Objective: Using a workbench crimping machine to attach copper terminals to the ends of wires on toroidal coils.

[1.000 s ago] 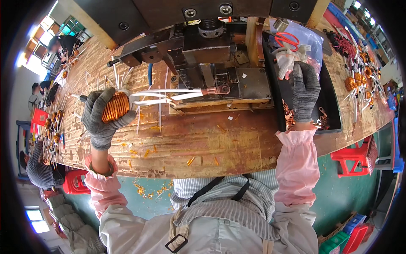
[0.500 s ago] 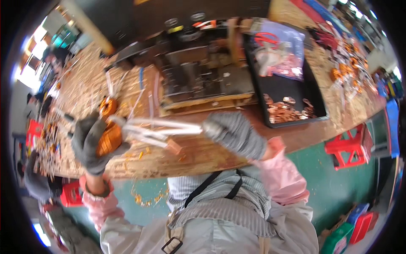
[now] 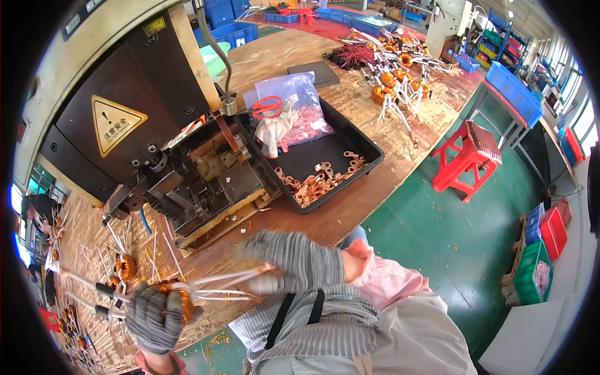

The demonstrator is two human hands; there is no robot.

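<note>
My left hand [image 3: 155,317], in a grey knit glove, is closed around a toroidal coil [image 3: 186,302] wound with orange copper wire. White-sleeved leads [image 3: 219,291] run from the coil toward my right hand. More leads with black sleeves [image 3: 104,289] stick out on its left side. My right hand [image 3: 294,259], also gloved and partly blurred, closes on the lead ends between thumb and fingers. A copper-coloured end [image 3: 267,267] shows at its grip. Another wound coil [image 3: 125,267] lies on the wooden table just beyond my left hand.
A press machine [image 3: 206,200] with a yellow warning label stands ahead. Beside it, a black tray [image 3: 347,194] holds copper terminals [image 3: 312,184], a plastic bag and red-handled scissors [image 3: 267,107]. Finished-looking coils [image 3: 387,84] pile at the far right. A red stool [image 3: 465,162] stands on the green floor.
My view has swung to the right, so the machine and tray appear farther left. Both hands remain on the coil and its leads, and my right hand now sits nearer my body.
</note>
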